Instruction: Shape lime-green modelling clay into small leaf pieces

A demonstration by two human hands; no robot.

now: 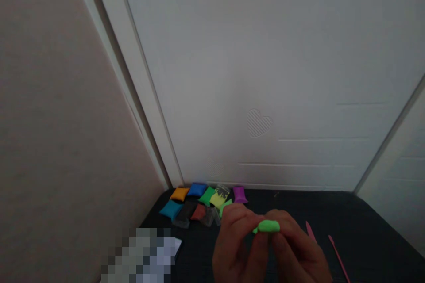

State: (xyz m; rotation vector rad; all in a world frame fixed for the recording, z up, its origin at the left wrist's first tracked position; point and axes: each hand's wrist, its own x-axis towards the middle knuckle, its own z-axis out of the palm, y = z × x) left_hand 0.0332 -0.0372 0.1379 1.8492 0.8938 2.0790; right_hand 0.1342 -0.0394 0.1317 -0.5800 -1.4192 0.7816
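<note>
A small bright green lump of modelling clay (269, 226) is pinched between my two hands above the dark table. My left hand (237, 243) grips its left end with thumb and fingers, and a smaller bit of green shows at the fingertips there. On the other side, my right hand (295, 247) has its thumb and forefinger closed on the right end. The lump looks elongated and smooth. Behind my left hand lies a light green packet (226, 207), partly hidden by the fingers.
Several coloured clay packets, among them an orange one (179, 194), a blue one (197, 189) and a purple one (239, 194), lie at the table's back. Two pink tools, one broad (310, 231), one thin (339, 258), rest at right. A blurred-out flat object (146, 258) is front left.
</note>
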